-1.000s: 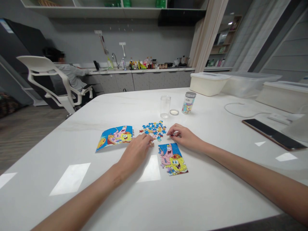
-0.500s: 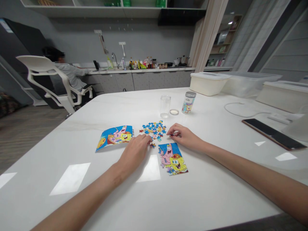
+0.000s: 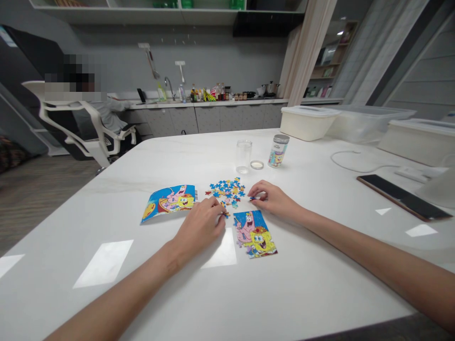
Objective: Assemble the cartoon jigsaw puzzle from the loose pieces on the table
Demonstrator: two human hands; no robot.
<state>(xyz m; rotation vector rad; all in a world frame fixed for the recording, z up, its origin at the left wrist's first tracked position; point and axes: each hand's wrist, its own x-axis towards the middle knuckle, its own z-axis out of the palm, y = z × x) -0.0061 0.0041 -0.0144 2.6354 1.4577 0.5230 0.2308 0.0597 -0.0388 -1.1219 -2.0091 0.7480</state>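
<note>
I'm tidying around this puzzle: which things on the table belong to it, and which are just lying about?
Belongs:
- loose pieces
- joined section
- picture sheet
- probably the cartoon jar, clear jar and loose lid

Lying about:
- phone
- white cable
- storage boxes

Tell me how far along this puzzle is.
Partly done: the joined section shows two characters, its left edge ragged. In hand: the right hand pinches a small piece; the left hand is at others. Left: the loose pile, apparently for fitting.
</note>
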